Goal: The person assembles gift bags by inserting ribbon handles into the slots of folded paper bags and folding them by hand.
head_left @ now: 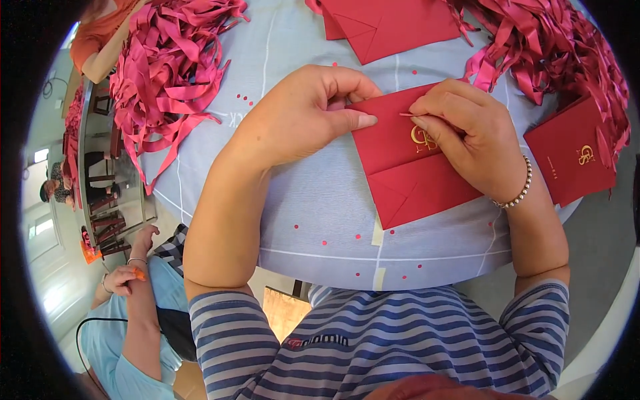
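A flat red paper gift bag [393,190] with a gold emblem lies tilted on the cloth-covered table before me, its folded bottom toward my body. My left hand [307,113] grips the bag's upper left edge, thumb on the front face and fingers partly hidden behind. Over the upper part of the bag, my right hand [467,130] is closed in a pinch. A thin end of pink ribbon [405,115] pokes out between its thumb and forefinger; the rest of the ribbon is hidden by the hand.
Heaps of pink ribbon [170,73] lie at the far left and far right. More red bags [393,27] rest at the back, and another red bag [577,153] lies at right. Small red paper dots [325,243] dot the tablecloth [313,200]. Other people sit at left.
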`<action>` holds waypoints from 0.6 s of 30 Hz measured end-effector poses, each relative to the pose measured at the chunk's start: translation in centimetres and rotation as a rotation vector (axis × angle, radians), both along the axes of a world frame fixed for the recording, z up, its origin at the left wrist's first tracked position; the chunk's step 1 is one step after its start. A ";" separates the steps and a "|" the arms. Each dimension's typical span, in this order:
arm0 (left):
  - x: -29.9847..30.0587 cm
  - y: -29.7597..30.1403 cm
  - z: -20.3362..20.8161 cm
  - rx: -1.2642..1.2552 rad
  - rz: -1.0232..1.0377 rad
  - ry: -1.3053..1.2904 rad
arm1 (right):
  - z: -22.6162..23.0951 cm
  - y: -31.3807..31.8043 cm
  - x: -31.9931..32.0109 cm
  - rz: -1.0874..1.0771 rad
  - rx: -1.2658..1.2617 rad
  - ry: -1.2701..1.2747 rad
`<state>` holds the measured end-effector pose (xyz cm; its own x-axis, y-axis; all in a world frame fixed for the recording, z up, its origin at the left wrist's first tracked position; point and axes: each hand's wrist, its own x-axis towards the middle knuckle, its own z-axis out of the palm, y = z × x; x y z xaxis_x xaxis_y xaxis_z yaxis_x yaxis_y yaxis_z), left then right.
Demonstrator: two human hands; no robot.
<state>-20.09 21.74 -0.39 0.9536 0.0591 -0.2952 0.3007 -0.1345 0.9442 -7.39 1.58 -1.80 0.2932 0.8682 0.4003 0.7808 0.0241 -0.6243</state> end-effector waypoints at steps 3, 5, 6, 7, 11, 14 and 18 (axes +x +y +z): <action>0.0 0.0 0.0 0.028 -0.015 -0.011 | 0.0 0.1 -0.3 0.002 -0.007 0.050; 0.0 0.0 -0.1 0.051 -0.024 -0.009 | -0.2 0.1 -0.5 -0.005 -0.030 0.139; -0.1 0.0 -0.3 0.058 -0.018 -0.012 | -0.3 0.2 -0.6 0.001 -0.024 0.136; -0.2 -0.1 -0.7 0.034 -0.023 -0.021 | -0.3 0.4 -0.7 0.008 -0.006 0.120; 0.0 -0.6 -0.2 0.053 -0.046 -0.023 | -0.5 0.5 -1.1 -0.028 0.031 0.120; -0.2 -0.8 -0.5 0.082 -0.021 -0.046 | -0.3 0.6 -1.4 -0.045 0.007 0.124; -0.2 -1.3 -0.2 0.120 0.010 -0.040 | -0.2 0.7 -1.3 -0.039 -0.018 0.104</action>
<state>-20.29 20.47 -0.61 0.9638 0.1008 -0.2469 0.2646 -0.2447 0.9328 -8.72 2.26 -2.00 0.3665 0.8621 0.3499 0.7118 -0.0176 -0.7022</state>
